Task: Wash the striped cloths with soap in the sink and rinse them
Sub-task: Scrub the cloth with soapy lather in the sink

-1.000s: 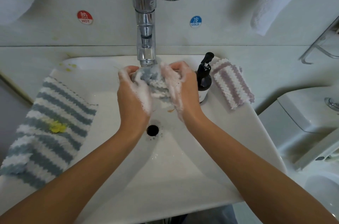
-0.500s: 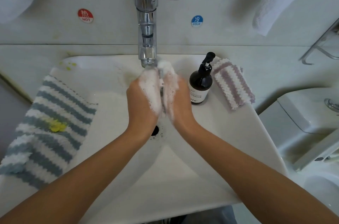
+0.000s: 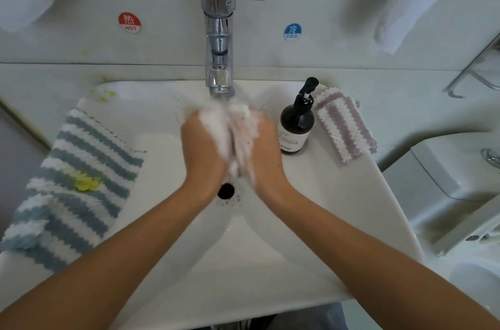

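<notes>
Both hands sit under the faucet (image 3: 219,40) spout, over the far part of the sink (image 3: 297,262) basin, just beyond the drain (image 3: 226,191). Left hand (image 3: 205,145) and right hand (image 3: 259,144) press palm to palm, thick white lather between them.

Change: a second ago a grey-and-white striped cloth showed bunched between spread hands, fingers curled round it. Half a second ago the hands closed together. Now they are nearer the spout and the cloth is hidden; only foam (image 3: 230,124) shows. Grip: cannot tell whether either hand holds the cloth inside the lather. Blur suggests rubbing.

Water looks to run from the spout onto the foam, with drops around the drain.

Judgement: soaping of this cloth is well along and appears to be passing into rinsing.

Other cloths: blue-striped cloth (image 3: 81,167) lies over the left rim of the sink, with a yellow stain (image 3: 86,183), apparently unwashed. Purple-striped cloth (image 3: 343,124) lies on the far right rim, just beside the soap bottle (image 3: 296,127). Two cloths seem left to do, so the task is far from finished.
</notes>
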{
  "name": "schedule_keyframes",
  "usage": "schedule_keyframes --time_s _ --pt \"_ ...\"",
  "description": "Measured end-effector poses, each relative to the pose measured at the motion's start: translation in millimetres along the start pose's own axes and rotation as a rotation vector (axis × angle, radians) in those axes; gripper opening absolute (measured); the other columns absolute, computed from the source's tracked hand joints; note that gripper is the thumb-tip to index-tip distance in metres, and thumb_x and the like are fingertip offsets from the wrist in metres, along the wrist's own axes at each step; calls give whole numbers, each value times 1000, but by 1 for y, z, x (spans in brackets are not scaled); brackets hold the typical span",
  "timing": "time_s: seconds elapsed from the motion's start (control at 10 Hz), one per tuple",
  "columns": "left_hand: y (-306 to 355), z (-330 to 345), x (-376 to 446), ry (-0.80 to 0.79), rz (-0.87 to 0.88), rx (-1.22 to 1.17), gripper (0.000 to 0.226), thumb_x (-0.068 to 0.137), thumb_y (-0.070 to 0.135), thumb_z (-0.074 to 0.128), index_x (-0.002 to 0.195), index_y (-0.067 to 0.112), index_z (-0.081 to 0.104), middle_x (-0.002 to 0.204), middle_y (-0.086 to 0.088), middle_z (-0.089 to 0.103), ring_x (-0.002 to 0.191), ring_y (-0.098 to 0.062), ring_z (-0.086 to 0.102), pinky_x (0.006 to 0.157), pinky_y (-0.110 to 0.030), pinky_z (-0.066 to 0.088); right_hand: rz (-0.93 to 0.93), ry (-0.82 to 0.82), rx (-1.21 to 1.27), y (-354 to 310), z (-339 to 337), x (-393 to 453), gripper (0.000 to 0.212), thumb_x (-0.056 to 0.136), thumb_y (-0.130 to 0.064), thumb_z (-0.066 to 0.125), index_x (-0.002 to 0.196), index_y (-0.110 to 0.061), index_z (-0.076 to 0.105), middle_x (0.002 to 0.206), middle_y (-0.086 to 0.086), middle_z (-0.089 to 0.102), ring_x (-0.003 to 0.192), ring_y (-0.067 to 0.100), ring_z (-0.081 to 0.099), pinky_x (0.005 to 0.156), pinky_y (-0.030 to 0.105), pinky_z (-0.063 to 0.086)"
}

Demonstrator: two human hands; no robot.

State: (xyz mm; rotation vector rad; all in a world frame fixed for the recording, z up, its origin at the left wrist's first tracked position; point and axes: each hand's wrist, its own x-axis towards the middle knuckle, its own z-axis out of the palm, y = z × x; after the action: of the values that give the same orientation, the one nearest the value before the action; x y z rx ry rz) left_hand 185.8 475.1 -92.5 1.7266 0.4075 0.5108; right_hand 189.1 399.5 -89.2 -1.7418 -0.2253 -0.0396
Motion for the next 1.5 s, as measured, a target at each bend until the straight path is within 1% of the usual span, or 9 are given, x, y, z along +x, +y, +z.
schedule_keyframes --time_s 0.3,0.5,0.7,0.8,0.9,1.0,1.2,1.3,1.5 --pt "1 13 -23 -83 -100 -48 45 98 7 41 54 16 38 40 12 40 41 -1 41 42 -13 34 -90 71 -279 6 -14 14 43 102 1 33 77 -34 34 83 -15 42 78 7 48 70 10 39" --pt "-10 -3 12 34 166 257 43 92 2 47 59 23 31 54 6 33 50 -11 31 49 -26 28 -144 -80 -102 1 12 -11 23 96 -16 44 76 -28 45 71 -17 43 68 2 46 66 19 42" --pt "-21 -5 7 -41 63 8 33 85 22 48 112 5 56 85 10 58 75 -2 58 73 -21 49 44 -22 30 9 11 15 5 99 -14 52 103 -13 50 87 -3 59 83 19 61 74 34 53" --pt "-10 -3 6 -97 161 114 22 97 32 41 113 21 52 79 15 58 70 11 57 62 -9 44 84 82 122 0 -2 25 14 93 -24 63 100 -21 52 104 13 66 92 27 67 83 46 57" --pt "-5 -5 -2 -162 198 221 26 101 26 38 120 31 55 86 14 59 83 -5 61 77 -29 53 169 155 217 0 -12 30 16 90 -16 66 92 -25 53 99 14 64 84 26 65 78 47 57" --pt "-1 -6 -9 -292 185 169 47 81 20 40 118 47 51 105 -1 60 97 -25 63 80 -50 55 230 139 303 4 -19 32 17 92 -12 63 94 -25 52 92 6 62 77 19 65 73 39 57" --pt "10 -4 -16 -414 179 227 49 74 30 56 115 54 47 86 15 61 88 -13 64 82 -40 55 303 96 387 -2 -26 30 22 94 -11 57 115 -17 52 87 5 62 67 14 64 55 25 53" --pt "4 -6 -3 -326 160 316 37 84 21 65 120 24 59 79 19 55 82 -12 60 72 -25 46 313 50 375 -8 -31 28 30 90 -3 54 115 -19 52 94 9 62 67 15 63 52 23 53" --pt "4 -21 17 -235 204 347 16 78 32 51 71 17 55 60 3 53 60 -20 53 55 -32 38 43 -9 -8 -3 -25 27 13 94 -19 61 106 -20 59 99 3 62 91 22 65 83 40 56"
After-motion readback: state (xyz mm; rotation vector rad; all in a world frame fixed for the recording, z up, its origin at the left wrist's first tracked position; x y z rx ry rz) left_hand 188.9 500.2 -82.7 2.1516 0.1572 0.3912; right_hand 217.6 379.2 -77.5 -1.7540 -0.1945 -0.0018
